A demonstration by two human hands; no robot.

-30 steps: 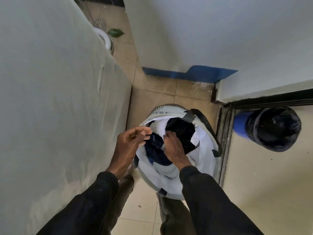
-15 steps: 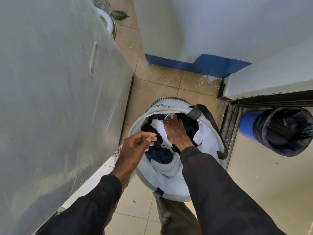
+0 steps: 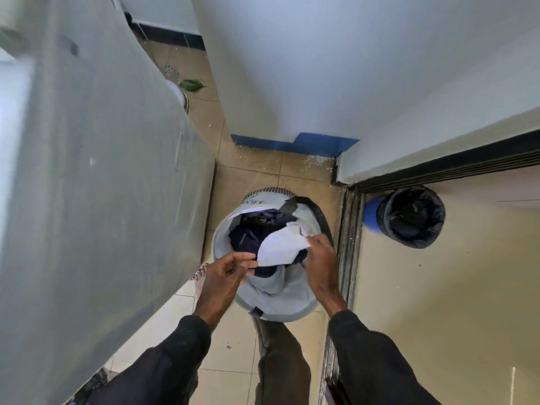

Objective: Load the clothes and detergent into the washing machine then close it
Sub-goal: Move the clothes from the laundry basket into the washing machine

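White cloth [image 3: 279, 248] held over laundry basket [image 3: 277, 305] on the floor [image 3: 248, 159].
Right hand [image 3: 320, 258] gripping its right edge; left hand [image 3: 223, 271] half-curled at its left corner, grip impossible to tell.

Soft, even daylight fills the scene, bright and without hard shadows. The tall pale grey panel [image 3: 102, 171] on the left is smeared by motion blur, its near edge soft and washed out. The white cloth garment [image 3: 280, 247] is nearly blown out, its folds lost. The inside of the black-lined blue round bin [image 3: 409, 217] is crushed to darkness. Wide-angle distortion bows the black door frame [image 3: 438, 168] and tilts the white painted wall [image 3: 321, 68] outward. The tan tiled floor [image 3: 263, 165] is sharpest near the centre.
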